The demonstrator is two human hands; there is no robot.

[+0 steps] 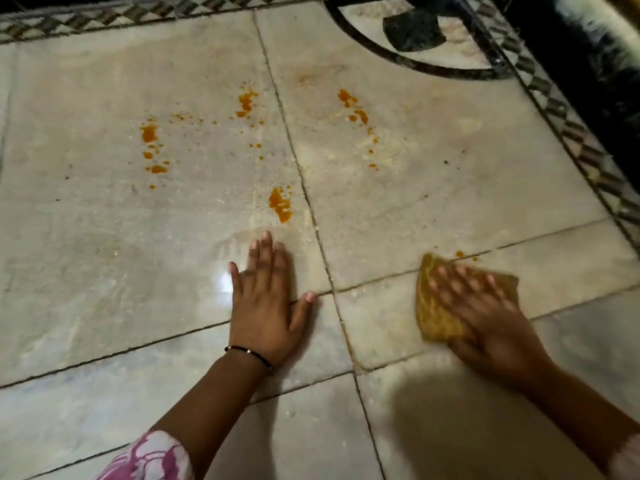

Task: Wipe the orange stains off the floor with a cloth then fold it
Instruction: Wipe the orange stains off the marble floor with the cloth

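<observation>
Orange stains are spattered over the pale marble floor (104, 237): a big blot (280, 204) just beyond my left hand, a cluster at the left (149, 134), one at centre (246, 102), a trail at the right (358, 114) and a small spot (459, 254) by the cloth. My left hand (265, 306) lies flat on the floor, fingers spread, holding nothing. My right hand (485, 313) presses flat on a yellow-brown cloth (433, 320) on the floor, blurred by motion.
A patterned mosaic border (571, 133) runs along the far and right edges of the floor. A dark curved inlay (412, 27) sits at the far right. Beyond the border at the right lies a dark, fringed edge (595, 36). Dark grout lines cross the tiles.
</observation>
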